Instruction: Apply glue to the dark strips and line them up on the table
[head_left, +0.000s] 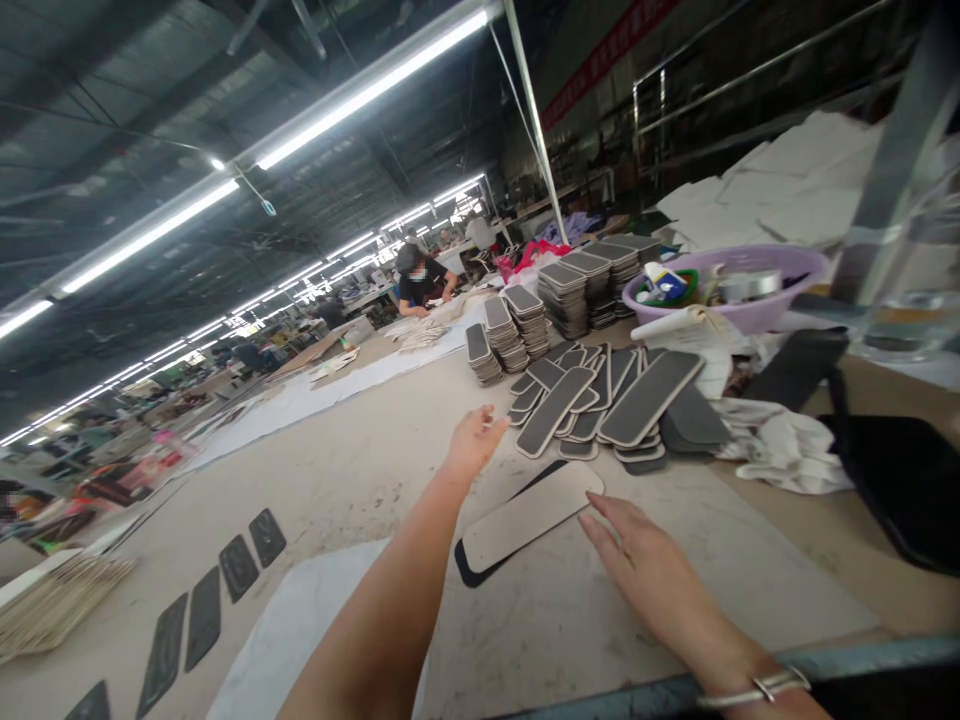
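Note:
A long beige panel [532, 515] with rounded ends lies on the worktable, partly over a black panel [470, 578] whose dark edge shows along its sides. My right hand [637, 550] is at the beige panel's right end, fingers stretched out; the fingertips meet or nearly meet its edge. Beyond the panel, my left hand [478, 440] reaches forward with its fingers apart and nothing seen in them. Just right of it is a loose pile of dark grey panels with pale borders [555, 410], overlapping at odd angles. Whether the left fingertips touch the pile, I cannot tell.
Neat stacks of similar panels [506, 335] stand behind the pile. A purple basin [757, 318] with small items sits at right, near crumpled white cloth [787, 445] and a black object [900, 490]. Several black pieces [202, 615] lie at left. A person [424, 285] works farther back.

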